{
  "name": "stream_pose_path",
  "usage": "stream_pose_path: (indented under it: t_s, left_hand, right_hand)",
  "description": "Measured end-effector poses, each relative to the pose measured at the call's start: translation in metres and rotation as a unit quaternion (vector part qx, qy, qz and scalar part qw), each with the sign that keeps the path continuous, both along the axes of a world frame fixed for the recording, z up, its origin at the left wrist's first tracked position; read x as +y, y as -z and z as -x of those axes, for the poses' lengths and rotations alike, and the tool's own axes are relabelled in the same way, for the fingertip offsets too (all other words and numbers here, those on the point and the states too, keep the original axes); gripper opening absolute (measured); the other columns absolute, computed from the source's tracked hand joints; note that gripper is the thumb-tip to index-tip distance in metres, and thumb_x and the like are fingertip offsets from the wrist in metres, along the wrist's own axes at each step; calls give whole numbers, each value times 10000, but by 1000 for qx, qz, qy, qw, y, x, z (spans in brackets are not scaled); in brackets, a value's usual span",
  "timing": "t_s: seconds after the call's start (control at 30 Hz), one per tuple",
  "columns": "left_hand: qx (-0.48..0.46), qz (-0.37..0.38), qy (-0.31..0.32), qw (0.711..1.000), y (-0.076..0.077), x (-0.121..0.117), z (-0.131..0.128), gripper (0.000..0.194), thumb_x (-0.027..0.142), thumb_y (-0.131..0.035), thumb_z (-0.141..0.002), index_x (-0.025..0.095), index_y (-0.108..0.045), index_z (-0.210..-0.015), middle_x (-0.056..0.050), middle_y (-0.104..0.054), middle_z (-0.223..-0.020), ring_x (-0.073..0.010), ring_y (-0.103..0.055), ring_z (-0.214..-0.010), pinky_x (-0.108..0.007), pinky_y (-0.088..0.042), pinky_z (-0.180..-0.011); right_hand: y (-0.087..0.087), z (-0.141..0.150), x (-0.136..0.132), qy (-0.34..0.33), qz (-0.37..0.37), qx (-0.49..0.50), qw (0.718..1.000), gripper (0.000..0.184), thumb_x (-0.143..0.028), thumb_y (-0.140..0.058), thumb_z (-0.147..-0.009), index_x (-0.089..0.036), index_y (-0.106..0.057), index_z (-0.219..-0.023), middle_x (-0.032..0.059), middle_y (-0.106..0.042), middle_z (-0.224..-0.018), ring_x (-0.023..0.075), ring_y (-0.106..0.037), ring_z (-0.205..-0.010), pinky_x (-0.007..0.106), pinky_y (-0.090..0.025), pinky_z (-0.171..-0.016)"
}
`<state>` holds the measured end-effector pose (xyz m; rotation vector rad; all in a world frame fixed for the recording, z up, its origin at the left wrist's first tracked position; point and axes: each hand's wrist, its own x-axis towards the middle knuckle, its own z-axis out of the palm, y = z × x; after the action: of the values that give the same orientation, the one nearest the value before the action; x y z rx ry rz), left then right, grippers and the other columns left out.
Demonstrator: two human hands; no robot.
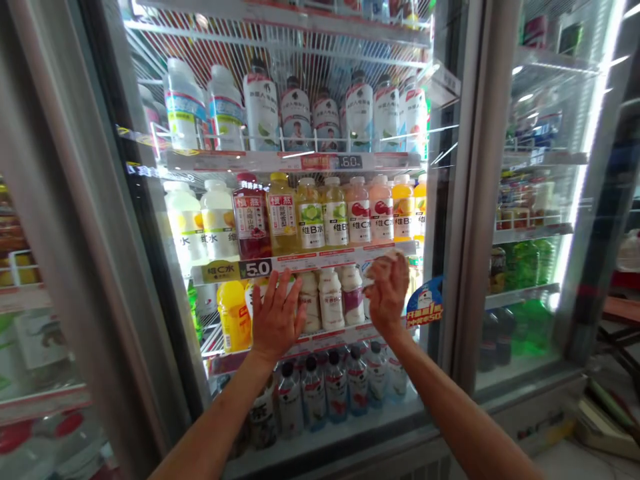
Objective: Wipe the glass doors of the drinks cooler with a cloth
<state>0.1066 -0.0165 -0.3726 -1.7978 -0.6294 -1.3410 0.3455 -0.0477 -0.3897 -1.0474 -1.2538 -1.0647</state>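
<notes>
Under the curled fingers of your right hand [390,293] sits a pale cloth-like piece [382,262], seemingly gripped and bunched to suit your palm. Your left hand [276,312] spreads open, perhaps for balance. Beyond, between them, stand milky bottles [331,300]; above both, coloured drinks [311,215] face outward, presumably for easy reading.
</notes>
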Motion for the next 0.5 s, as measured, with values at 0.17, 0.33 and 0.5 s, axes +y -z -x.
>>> stream_pose_path:
  t_s: [0.17,0.33,0.5]
  left_hand:
    - [2,-1,1,1000,-1,-2,1,563,287,-524,-814,207,-361,-1347,-108,-395,-1382,-223,-216,-1353,-446,-89,-1117]
    - [-2,9,-2,1000,-1,-3,1,541,281,-503,-816,215,-374,-1337,-95,-391,-1387,-219,-214,-1353,-442,-70,-1121]
    - [-6,-5,-6,1000,-1,-3,0,538,270,-499,-815,207,-377,-1335,-104,-397,-1382,-222,-209,-1354,-451,-93,-1114]
  right_hand:
    - [18,39,-4,-23,58,-198,978,359,-227,-508,-811,-330,-543,-1154,25,-407,-1387,227,-307,-1325,477,-220,-1088]
    - [-3,-42,-3,28,-53,40,997,372,-178,-450,-823,-257,-549,-1173,82,-370,-1407,275,-317,-1313,539,-286,-1025]
    - [-30,-15,3,15,-99,90,991,479,-150,-402,-832,-279,-432,-1292,83,-295,-1445,270,-277,-1333,566,-301,-1012]
